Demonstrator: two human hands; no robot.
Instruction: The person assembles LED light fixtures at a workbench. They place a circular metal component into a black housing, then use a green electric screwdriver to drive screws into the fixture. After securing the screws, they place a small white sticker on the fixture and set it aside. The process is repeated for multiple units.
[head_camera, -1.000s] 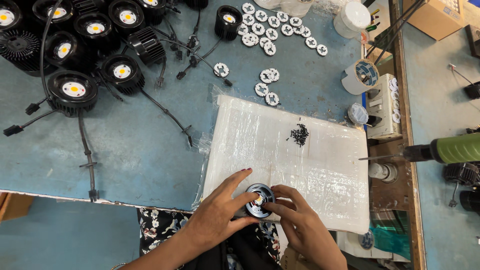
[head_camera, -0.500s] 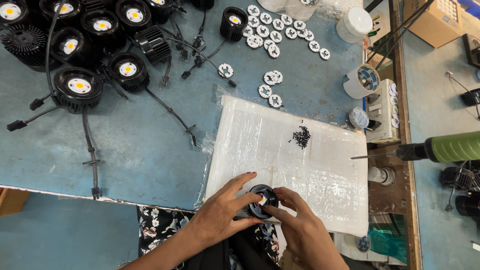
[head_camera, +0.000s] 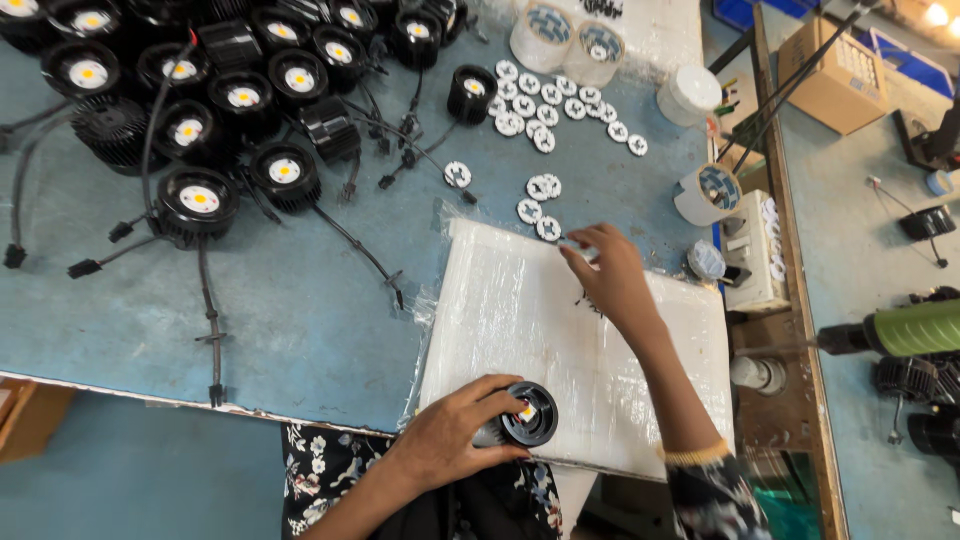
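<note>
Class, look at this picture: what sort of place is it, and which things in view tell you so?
Probably a lamp assembly workshop: rows of black lamp units with cables, small white discs laid out on the blue bench, and a power screwdriver nearby.

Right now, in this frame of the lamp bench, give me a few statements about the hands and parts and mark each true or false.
1. The left hand holds a round black lamp unit on the white wrapped pad. True.
2. The right hand also rests on that lamp unit. False: it is stretched out towards the small white discs at the pad's far edge.
3. The finished black lamps sit grouped on the far left of the blue table. True.
4. A green power tool lies on the white pad. False: it lies off to the right, beyond the table's edge.
</note>
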